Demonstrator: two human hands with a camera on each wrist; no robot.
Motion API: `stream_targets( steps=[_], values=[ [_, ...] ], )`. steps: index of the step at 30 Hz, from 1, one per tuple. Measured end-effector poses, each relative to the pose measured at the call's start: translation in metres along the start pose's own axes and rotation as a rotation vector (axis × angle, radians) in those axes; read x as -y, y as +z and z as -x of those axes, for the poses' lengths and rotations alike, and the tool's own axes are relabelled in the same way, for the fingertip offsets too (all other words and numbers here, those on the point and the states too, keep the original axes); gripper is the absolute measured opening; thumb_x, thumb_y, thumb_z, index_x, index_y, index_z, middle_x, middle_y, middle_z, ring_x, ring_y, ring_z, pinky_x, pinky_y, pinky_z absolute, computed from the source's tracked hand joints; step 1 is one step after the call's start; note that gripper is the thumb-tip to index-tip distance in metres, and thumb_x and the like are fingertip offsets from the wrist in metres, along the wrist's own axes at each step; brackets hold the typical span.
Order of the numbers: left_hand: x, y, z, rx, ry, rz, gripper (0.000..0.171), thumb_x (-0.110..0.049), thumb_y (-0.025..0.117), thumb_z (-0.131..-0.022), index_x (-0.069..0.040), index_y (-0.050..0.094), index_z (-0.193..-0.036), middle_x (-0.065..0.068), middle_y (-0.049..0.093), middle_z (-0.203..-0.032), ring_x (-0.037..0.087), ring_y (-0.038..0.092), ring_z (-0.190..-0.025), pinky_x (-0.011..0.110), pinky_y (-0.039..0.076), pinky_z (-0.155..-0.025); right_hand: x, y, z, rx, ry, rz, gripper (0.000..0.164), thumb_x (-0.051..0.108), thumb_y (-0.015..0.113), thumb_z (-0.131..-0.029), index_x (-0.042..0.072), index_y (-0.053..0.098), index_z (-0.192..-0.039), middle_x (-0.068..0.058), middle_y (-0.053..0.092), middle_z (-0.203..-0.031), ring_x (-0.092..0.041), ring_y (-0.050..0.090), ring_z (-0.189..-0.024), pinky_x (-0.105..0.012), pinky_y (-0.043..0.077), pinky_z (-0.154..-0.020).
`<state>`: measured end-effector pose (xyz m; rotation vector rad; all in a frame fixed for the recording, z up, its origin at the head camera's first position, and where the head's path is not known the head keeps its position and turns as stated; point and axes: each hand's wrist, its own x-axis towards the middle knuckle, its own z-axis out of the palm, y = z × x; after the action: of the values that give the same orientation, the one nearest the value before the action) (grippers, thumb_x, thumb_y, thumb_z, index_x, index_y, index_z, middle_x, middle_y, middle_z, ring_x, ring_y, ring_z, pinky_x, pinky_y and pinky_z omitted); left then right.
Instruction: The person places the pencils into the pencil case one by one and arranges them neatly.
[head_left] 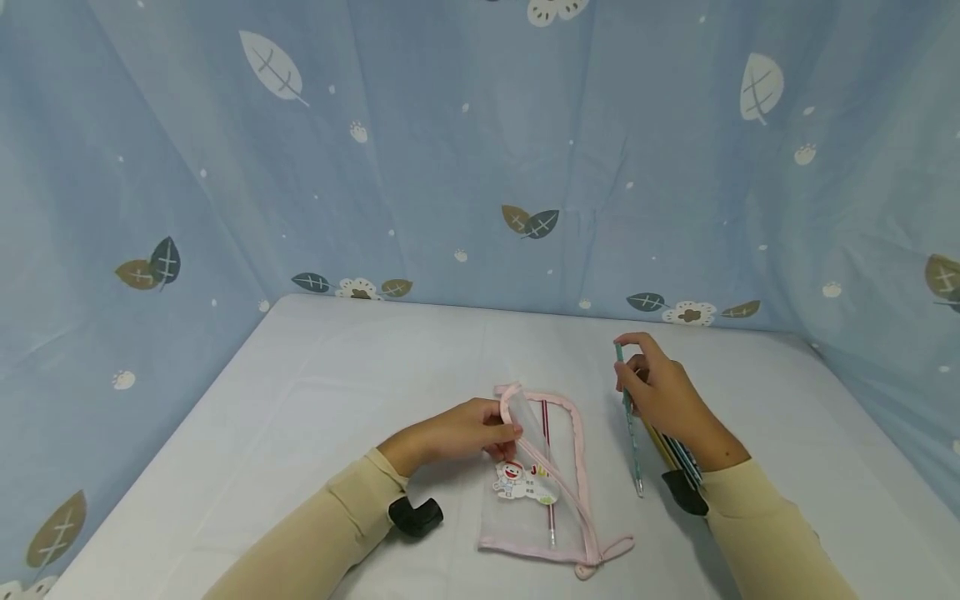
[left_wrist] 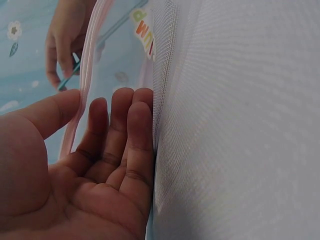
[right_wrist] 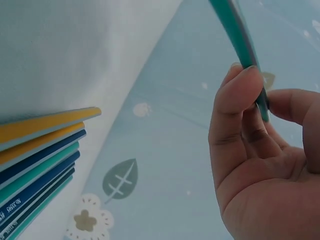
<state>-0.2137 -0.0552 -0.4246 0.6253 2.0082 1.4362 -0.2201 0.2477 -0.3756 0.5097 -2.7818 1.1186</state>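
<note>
My left hand (head_left: 465, 429) holds the zippered edge of a clear mesh pencil pouch (head_left: 513, 523) with pink trim, lifting its near side. In the left wrist view, the thumb (left_wrist: 60, 111) rests against the pink zipper edge (left_wrist: 86, 70) and the other fingers curl behind it. A dark red pencil (head_left: 546, 421) lies lengthwise in the pouch, partly behind a cartoon label (head_left: 523, 482). To the right of the pouch, my right hand (head_left: 667, 404) pinches a teal pencil (head_left: 634, 446) near its upper end. The pencil slants down, its silvery end lowest.
Several yellow, navy and teal pencils (right_wrist: 45, 145) lie side by side on the white table (head_left: 360, 367), partly hidden under my right forearm. A black wrist strap (head_left: 415, 517) shows at my left wrist. Blue leaf-print cloth (head_left: 450, 167) hangs behind the table.
</note>
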Motion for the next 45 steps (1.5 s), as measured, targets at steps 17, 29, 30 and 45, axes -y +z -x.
stream_targets(
  steps=[17,29,30,45],
  values=[
    [-0.002,0.0,0.002,-0.002,-0.019,-0.019,0.025,-0.021,0.057,-0.103,0.002,0.066,-0.101,0.004,0.07,-0.088,0.011,0.065,-0.081,0.024,0.056,-0.079,0.008,0.008,0.001,-0.07,0.024,-0.275,0.04,0.017,0.045,-0.108,0.008,0.03,-0.144,-0.014,0.064,-0.082,-0.023,0.064,-0.057,-0.036,0.058,-0.055],
    [0.001,-0.002,0.0,0.01,-0.008,-0.006,0.025,-0.02,0.055,-0.103,0.002,0.067,-0.103,0.004,0.071,-0.089,0.01,0.066,-0.081,0.024,0.057,-0.079,0.008,0.018,-0.003,-0.05,0.046,-0.447,0.043,0.019,0.045,-0.108,0.007,0.027,-0.145,-0.018,0.063,-0.087,-0.024,0.067,-0.062,-0.034,0.06,-0.059],
    [0.001,-0.001,0.0,0.015,-0.006,-0.004,0.025,-0.02,0.055,-0.104,0.003,0.067,-0.102,0.005,0.071,-0.089,0.01,0.066,-0.081,0.024,0.057,-0.079,0.008,0.018,-0.002,-0.041,0.052,-0.451,0.044,0.018,0.045,-0.108,0.006,0.026,-0.145,-0.019,0.063,-0.087,-0.023,0.067,-0.062,-0.034,0.06,-0.06],
    [0.001,-0.005,-0.002,0.044,-0.007,-0.006,0.027,-0.022,0.054,-0.104,0.001,0.067,-0.105,0.003,0.072,-0.092,0.009,0.066,-0.084,0.023,0.056,-0.082,0.004,0.027,-0.003,0.066,0.122,-0.493,0.055,0.013,0.055,-0.103,0.008,0.024,-0.148,-0.032,0.062,-0.098,-0.024,0.069,-0.069,-0.036,0.062,-0.067]
  ],
)
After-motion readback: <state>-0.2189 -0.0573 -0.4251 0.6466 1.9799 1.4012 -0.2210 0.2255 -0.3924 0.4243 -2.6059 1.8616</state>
